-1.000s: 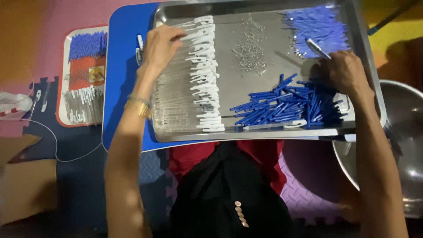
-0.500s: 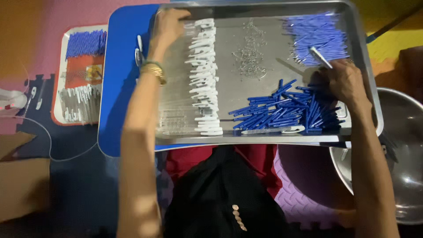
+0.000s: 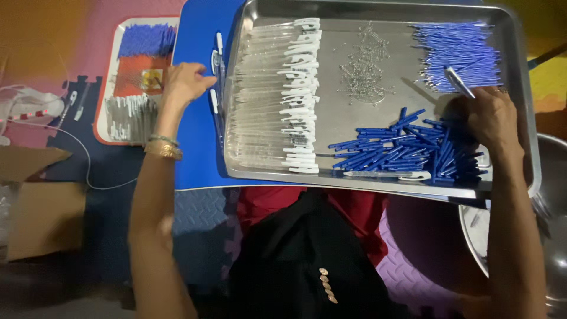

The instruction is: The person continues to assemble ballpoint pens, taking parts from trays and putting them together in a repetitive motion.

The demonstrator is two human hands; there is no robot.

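Note:
A steel tray [image 3: 354, 121] lies on a blue board [image 3: 195, 147] over my lap. It holds a row of clear pen barrels with white clips [image 3: 277, 100], a small heap of springs [image 3: 363, 71], thin blue refills [image 3: 458, 50] and a pile of blue pen parts [image 3: 407, 150]. My right hand [image 3: 490, 118] rests on the blue pile, shut on a clear pen barrel [image 3: 458, 81] that sticks up toward the refills. My left hand [image 3: 183, 82] is off the tray's left edge, fingers curled beside a few finished pens [image 3: 215, 65] on the board.
A smaller red-rimmed tray [image 3: 101, 112] with blue and white parts sits on the floor mat at left. A white cable [image 3: 71, 153] runs past it. A cardboard box [image 3: 35, 201] is at lower left, a steel bowl [image 3: 552, 224] at lower right.
My left hand has moved left from the tray's top-left corner onto the blue board beside the tray. My right hand stays on the blue pile with the barrel.

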